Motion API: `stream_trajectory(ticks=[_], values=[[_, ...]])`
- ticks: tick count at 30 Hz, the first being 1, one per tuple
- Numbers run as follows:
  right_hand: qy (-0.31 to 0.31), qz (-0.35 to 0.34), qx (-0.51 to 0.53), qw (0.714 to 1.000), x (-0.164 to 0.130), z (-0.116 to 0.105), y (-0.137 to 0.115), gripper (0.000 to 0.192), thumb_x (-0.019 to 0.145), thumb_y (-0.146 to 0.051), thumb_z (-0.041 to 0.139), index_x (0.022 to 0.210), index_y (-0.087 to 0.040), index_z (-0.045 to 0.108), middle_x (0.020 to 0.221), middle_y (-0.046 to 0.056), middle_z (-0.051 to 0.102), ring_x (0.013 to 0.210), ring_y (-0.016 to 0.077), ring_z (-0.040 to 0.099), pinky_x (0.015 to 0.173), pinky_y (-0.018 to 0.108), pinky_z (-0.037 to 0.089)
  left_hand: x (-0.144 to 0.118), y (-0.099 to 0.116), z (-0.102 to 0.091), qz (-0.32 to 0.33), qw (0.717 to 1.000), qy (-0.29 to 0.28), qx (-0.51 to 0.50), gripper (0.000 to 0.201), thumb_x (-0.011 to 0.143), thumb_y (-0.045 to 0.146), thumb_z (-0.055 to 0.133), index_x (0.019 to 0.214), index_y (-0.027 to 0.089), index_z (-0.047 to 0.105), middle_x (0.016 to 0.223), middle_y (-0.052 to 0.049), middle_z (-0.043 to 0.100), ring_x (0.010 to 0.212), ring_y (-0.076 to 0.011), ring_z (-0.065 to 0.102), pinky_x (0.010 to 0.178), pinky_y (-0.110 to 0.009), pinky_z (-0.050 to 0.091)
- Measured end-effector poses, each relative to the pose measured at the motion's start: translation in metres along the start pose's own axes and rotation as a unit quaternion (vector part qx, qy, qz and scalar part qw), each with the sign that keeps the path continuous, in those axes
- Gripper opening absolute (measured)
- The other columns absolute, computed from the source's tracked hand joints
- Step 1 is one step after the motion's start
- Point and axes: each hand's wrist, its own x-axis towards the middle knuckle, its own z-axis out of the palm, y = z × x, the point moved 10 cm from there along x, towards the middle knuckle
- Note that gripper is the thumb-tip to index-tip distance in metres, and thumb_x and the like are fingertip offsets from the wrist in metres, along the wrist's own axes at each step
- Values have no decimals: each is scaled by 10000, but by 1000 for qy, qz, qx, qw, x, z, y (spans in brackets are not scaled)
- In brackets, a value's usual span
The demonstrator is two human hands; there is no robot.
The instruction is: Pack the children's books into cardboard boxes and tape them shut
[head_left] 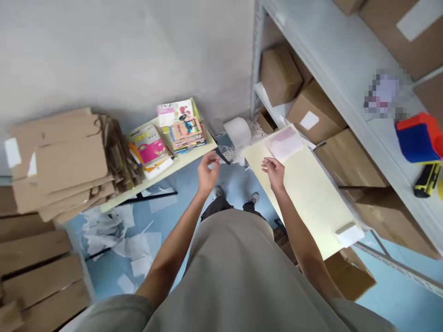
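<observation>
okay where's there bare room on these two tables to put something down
The cream table under the right hand is mostly bare, between the pink sheets at its far end and the white pad at its near corner. The other table, beyond the left hand, is crowded with books and flattened cardboard; only its front edge shows bare.

A stockroom or packing room for books. Metal shelving (332,60) along the right wall carries sealed cardboard boxes (280,74) with white labels, and a tape dispenser (417,138) lies on an upper shelf. Flattened cartons (58,161) are stacked at the left edge of a pale desk (159,177), beside piles of colourful books (187,131). Torn paper scraps (121,235) litter the blue floor (235,184) under a bare plastered wall (121,50).
</observation>
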Motion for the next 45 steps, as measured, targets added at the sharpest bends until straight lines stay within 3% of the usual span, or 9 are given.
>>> stream_trajectory(ticks=[7,15,19,23,27,33,38,42,45], values=[[-91,-56,-20,994,-33,158,-30,472,865,-622,872,1082,-209,803,1000,71,828,948,220,798,832,335,687,4,-52,-166,-42,987,142,-60,412,992,488,780,1293,208,755,1055,-74,807,1110,-254,791,1137,-419,615],[-262,-22,-42,964,-120,422,-3,396,897,-570,927,1047,-226,803,998,42,839,883,198,790,750,281,671,-6,-148,-399,-75,942,289,-156,447,966,362,844,1335,186,663,1476,-183,755,1371,-273,733,1285,-491,562],[-353,21,-84,932,-165,533,20,325,917,-471,967,1028,-212,806,966,27,822,825,174,790,710,256,652,-19,-187,-468,-107,918,338,-176,498,956,351,863,1369,192,635,1569,-215,696,1457,-314,699,1299,-539,553],[-417,62,-154,894,-193,610,44,368,893,-462,1021,976,-185,793,880,22,787,755,159,784,652,231,634,-32,-207,-487,-126,910,340,-200,526,929,422,891,1363,216,677,1573,-205,716,1491,-335,703,1294,-512,564],[-371,82,-200,903,-193,647,63,441,852,-469,1064,828,-191,722,732,0,727,598,129,710,538,208,573,-45,-218,-487,-144,909,317,-228,527,961,446,852,1410,225,688,1582,-204,726,1502,-334,713,1294,-507,569],[-319,69,-212,921,-185,655,75,487,862,-428,1048,704,-212,642,534,-47,601,489,97,572,480,197,454,-54,-226,-499,-138,904,306,-264,539,924,448,878,1389,248,694,1574,-203,736,1476,-355,737,1225,-538,625],[-308,64,-210,926,-186,657,76,581,814,-519,1056,637,-247,574,465,-84,488,450,91,443,457,227,356,-24,-232,-500,-173,894,301,-282,542,929,376,840,1417,240,645,1605,-229,705,1446,-349,756,1176,-527,662],[-307,47,-193,931,-187,663,66,514,827,-497,1018,678,-245,596,553,-70,575,527,100,493,517,221,394,-7,-235,-489,-218,875,313,-298,623,960,344,826,1507,241,547,1701,-254,610,1499,-321,725,1153,-464,675],[-317,27,-164,934,-189,661,44,452,861,-473,967,743,-247,593,700,-63,649,644,106,588,613,206,485,-4,-230,-485,-207,877,311,-304,585,1005,526,822,1454,257,562,1606,-211,683,1426,-287,771,1138,-437,682]])
